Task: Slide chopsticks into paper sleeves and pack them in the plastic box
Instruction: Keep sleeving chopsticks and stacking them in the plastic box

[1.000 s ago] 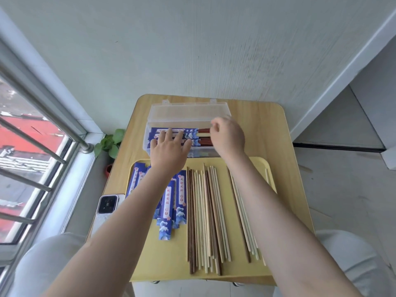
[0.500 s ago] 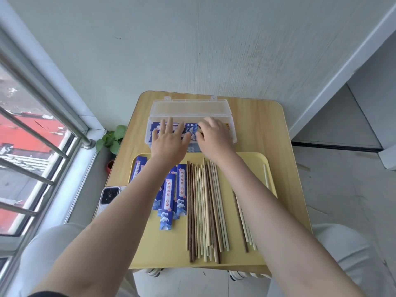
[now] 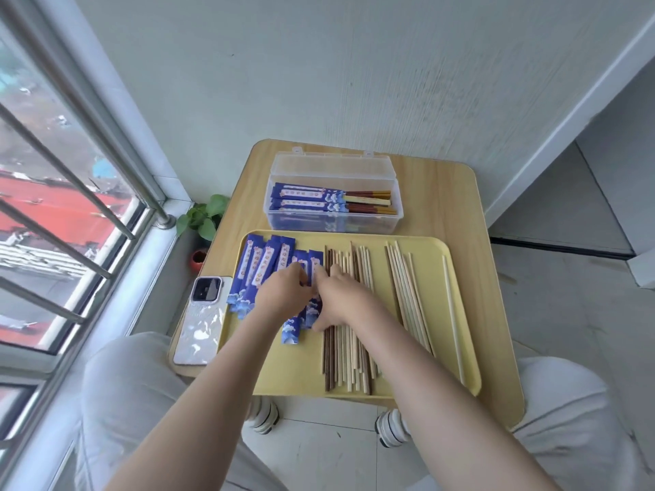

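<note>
With both our left hand (image 3: 283,295) and right hand (image 3: 336,299) pinching at one paper sleeve (image 3: 313,278) on the tray (image 3: 425,313), short of the plastic box (image 3: 333,207), we risk creasing it or nudging the loose chopsticks (image 3: 349,334).

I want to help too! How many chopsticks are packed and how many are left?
Done: a few sleeved pairs lie in the plastic box. In hand: both hands, left and right, are at the empty blue sleeves. Left: many bare chopsticks on the yellow tray.
</note>
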### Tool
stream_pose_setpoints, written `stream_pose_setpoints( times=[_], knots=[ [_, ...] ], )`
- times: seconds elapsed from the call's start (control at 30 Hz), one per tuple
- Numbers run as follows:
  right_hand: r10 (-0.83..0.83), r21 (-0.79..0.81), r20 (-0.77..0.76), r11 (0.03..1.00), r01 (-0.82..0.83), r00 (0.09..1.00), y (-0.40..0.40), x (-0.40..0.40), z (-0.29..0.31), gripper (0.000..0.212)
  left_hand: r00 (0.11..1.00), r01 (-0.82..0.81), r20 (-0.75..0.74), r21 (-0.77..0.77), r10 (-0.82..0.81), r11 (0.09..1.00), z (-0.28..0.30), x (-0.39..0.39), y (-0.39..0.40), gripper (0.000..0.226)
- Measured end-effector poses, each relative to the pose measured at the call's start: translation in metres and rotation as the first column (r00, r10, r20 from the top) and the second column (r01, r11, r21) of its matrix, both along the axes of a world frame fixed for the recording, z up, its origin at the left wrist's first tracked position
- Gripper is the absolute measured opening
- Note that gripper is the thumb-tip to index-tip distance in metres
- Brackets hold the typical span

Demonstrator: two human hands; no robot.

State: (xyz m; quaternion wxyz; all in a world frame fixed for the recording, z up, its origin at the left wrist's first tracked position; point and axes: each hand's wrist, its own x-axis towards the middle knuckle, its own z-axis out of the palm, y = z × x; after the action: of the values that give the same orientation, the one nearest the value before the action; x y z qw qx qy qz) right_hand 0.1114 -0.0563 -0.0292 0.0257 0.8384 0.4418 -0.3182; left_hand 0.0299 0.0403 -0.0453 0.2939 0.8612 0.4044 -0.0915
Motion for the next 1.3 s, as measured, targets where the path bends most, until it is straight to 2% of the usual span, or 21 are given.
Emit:
stream_pose_setpoints(
  times=[0.07, 0.2, 0.4, 0.67, 0.77, 0.9, 0.97, 1.03, 1.1, 1.17, 1.3],
  knots=[
    [0.0, 0.03, 0.037, 1.0, -0.001, 0.999, -0.002, -0.002, -0.002, 0.122, 1.0, 0.003, 0.029, -0.012, -0.003, 1.0, -0.008, -0.005, -0.001, 0.02],
    [0.006, 0.127, 0.083, 0.992, -0.017, 0.997, -0.009, -0.004, -0.009, 0.092, 0.998, -0.01, 0.062, 0.004, 0.01, 1.0, -0.018, -0.007, -0.003, 0.023],
    [-0.007, 0.229, 0.068, 0.973, -0.009, 0.998, -0.02, -0.003, -0.014, 0.061, 0.997, -0.071, -0.01, 0.0, 0.071, 0.997, -0.015, 0.005, -0.002, 0.035],
    [-0.062, 0.274, -0.043, 0.959, 0.071, 0.997, -0.025, 0.001, -0.015, 0.081, 0.982, -0.104, -0.151, 0.057, 0.111, 0.993, 0.0, 0.016, -0.012, 0.021],
    [-0.065, 0.287, -0.076, 0.954, 0.084, 0.995, -0.028, 0.002, -0.013, 0.084, 0.979, -0.151, -0.146, -0.051, 0.143, 0.987, 0.002, 0.019, -0.012, 0.015],
    [-0.07, 0.282, -0.112, 0.954, 0.099, 0.991, -0.03, 0.003, -0.012, 0.095, 0.967, -0.229, -0.156, -0.188, 0.201, 0.955, 0.008, 0.02, -0.011, 0.024],
    [-0.093, 0.282, -0.161, 0.95, 0.136, 0.982, -0.03, 0.006, -0.009, 0.093, 0.967, -0.229, -0.152, -0.181, 0.203, 0.956, 0.006, 0.021, -0.011, 0.023],
    [-0.139, 0.305, -0.227, 0.93, 0.206, 0.964, -0.031, 0.008, -0.005, 0.083, 0.963, -0.268, -0.069, -0.215, 0.259, 0.939, 0.003, 0.02, -0.01, 0.022],
    [-0.214, 0.381, -0.296, 0.868, 0.32, 0.931, -0.032, 0.006, -0.003, 0.069, 0.915, -0.346, 0.075, -0.361, 0.396, 0.866, 0.004, 0.018, -0.009, 0.025],
    [-0.285, 0.468, -0.36, 0.769, 0.436, 0.888, -0.032, 0.003, -0.001, 0.06, 0.827, -0.392, 0.155, -0.528, 0.54, 0.753, 0.01, 0.014, -0.009, 0.023],
    [-0.337, 0.525, -0.428, 0.662, 0.534, 0.838, -0.036, 0.002, 0.004, 0.038, 0.636, -0.335, 0.15, -0.831, 0.757, 0.445, 0.025, 0.004, -0.016, 0.013]
  ],
)
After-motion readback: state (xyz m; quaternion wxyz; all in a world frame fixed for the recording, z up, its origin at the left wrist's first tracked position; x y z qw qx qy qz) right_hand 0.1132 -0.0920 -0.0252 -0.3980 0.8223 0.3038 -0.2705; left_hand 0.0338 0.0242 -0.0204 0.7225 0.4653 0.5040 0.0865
